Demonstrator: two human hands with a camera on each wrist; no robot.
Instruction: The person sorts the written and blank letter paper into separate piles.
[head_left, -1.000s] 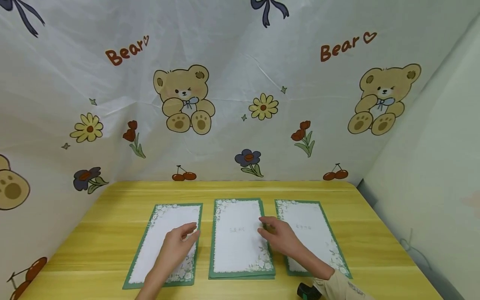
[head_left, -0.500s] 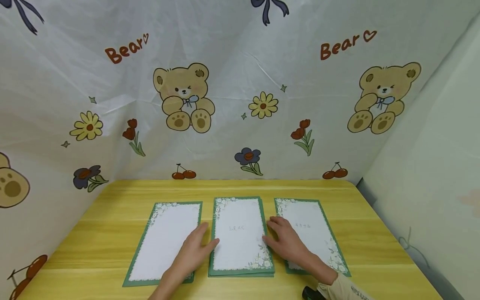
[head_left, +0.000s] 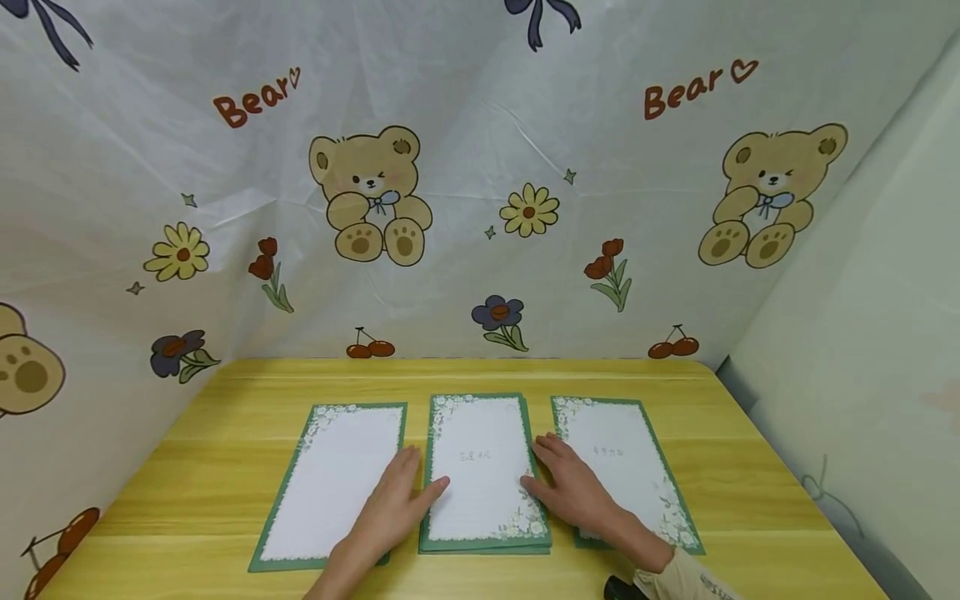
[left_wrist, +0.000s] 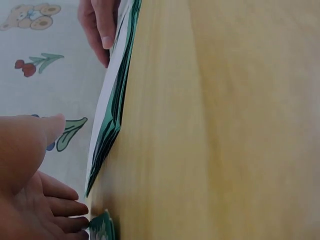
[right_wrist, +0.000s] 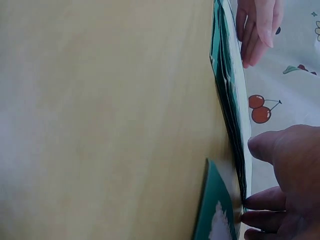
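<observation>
1. Your pile of paper (head_left: pixel 480 496) lies flat mid-table (head_left: pixel 180 517), between the left paper (head_left: pixel 330 483) and the right paper (head_left: pixel 637 475).
2. Your left hand (head_left: pixel 390 504) and right hand (head_left: pixel 573 487) flank its long sides, fingers outstretched and gripping nothing; you can't tell whether every fingertip touches.
3. Expect it light and bendy, its sheets likely to slide and crease; the near edges sit uneven.
4. Take both long sides low down, catching every layer, and press evenly; a hard squeeze would probably bow it.
</observation>
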